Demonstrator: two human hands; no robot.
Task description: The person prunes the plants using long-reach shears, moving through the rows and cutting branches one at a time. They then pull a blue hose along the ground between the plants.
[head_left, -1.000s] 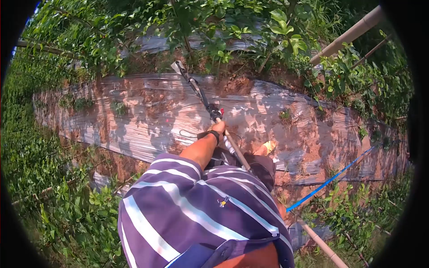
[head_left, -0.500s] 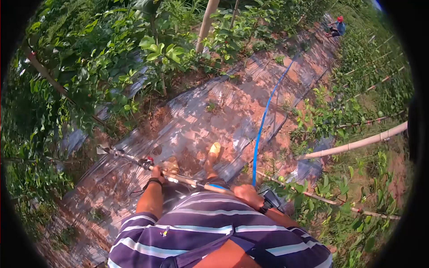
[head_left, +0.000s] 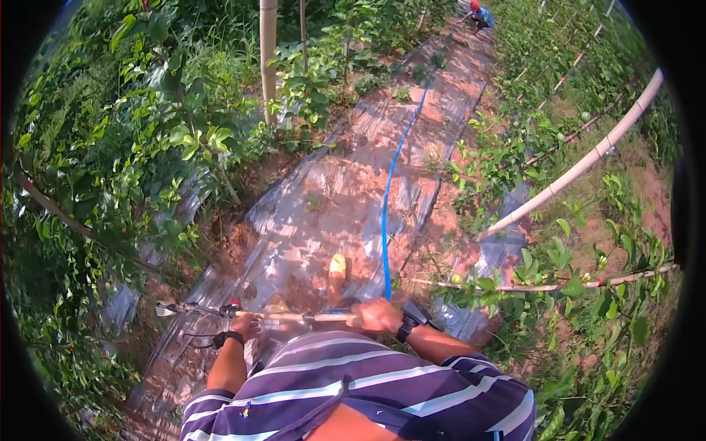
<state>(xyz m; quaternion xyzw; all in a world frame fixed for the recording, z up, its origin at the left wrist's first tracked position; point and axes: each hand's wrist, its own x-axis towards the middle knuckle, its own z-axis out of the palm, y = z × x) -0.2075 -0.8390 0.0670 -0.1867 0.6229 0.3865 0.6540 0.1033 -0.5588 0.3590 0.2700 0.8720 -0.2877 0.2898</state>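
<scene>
Right now both fists are clenched on the spray wand [head_left: 279, 316], which lies approx level across the person's front, just at the near end of the blue hose [head_left: 385, 213]. The right hand [head_left: 375, 316] wraps the wand's rear end, right under where the hose's near end comes in, fingers curled over & a black watch [head_left: 412, 323] on the wrist. The left hand [head_left: 244, 323] grips further fwd on the shaft, well left of the hose, w/ a black wristband [head_left: 228, 339] just behind it. A small red part sits on the shaft beside the left hand. The wand's tip sticks out past that hand, pointing away from the hose toward the plants on that side.

Nearer than the hands is a purple-&-white striped shirt [head_left: 353, 382]. A yellow shoe [head_left: 337, 264] stands just left of the hose's near end, on the silver plastic sheet [head_left: 316, 198]. The 2nd foot is closer to the wand & partly hidden.

The hose runs along the sheet away from the person, bending slightly, up the row. Left of the hose: a strip of red soil, then leafy vines [head_left: 147, 147] & an upright post [head_left: 268, 59]. Right of the hose: more vines, a pale pipe [head_left: 588, 158] slanting up & away, & a thin cane [head_left: 544, 287] lying approx level near the hose's near end. Beyond the hose's far end is another person [head_left: 478, 13] in a red cap & blue top, low to the ground, too small to tell more.
</scene>
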